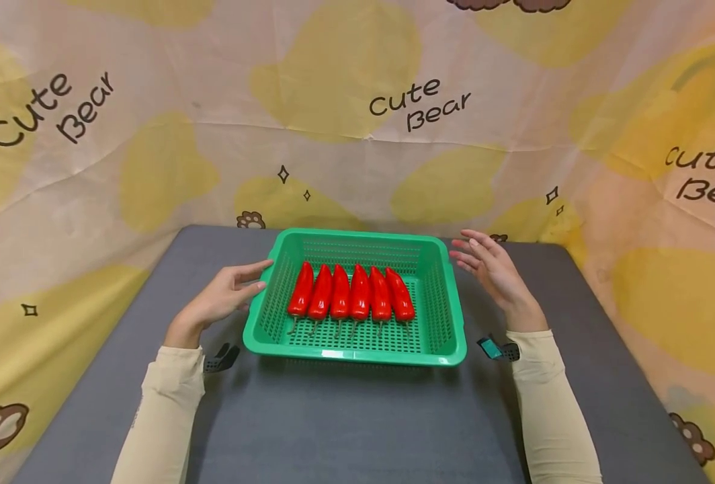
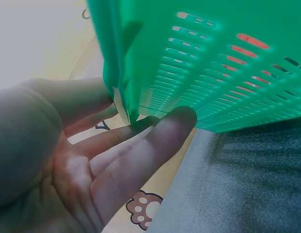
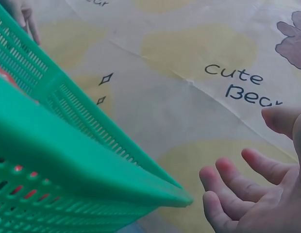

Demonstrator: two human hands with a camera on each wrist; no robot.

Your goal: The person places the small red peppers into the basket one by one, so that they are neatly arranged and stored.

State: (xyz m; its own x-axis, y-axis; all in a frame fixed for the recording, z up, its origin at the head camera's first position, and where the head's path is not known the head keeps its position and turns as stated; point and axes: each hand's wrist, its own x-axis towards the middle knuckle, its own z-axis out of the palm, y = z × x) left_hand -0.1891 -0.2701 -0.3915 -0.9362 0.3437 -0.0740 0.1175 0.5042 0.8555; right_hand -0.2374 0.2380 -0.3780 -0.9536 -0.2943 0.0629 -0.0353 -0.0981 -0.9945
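Observation:
A green plastic basket (image 1: 357, 353) with slotted walls stands on the grey table, and several red peppers (image 1: 359, 296) lie side by side in it, stems toward the front. My left hand (image 1: 227, 292) is at the basket's left rim. In the left wrist view, the fingers of that hand (image 2: 126, 155) extend loosely beside and below the rim; whether they bear any weight is hidden. Off the basket's right side, my right hand (image 1: 496, 272) is held with fingers spread and nothing in it. A gap separates the right hand (image 3: 257, 189) from the basket corner (image 3: 175, 194).
The grey tabletop (image 1: 357, 423) extends in front of the basket and to both sides. Behind and beside it hangs a cloth (image 1: 333, 101) with yellow patches and "Cute Bear" lettering. Dark straps (image 1: 221, 359) show at both wrists.

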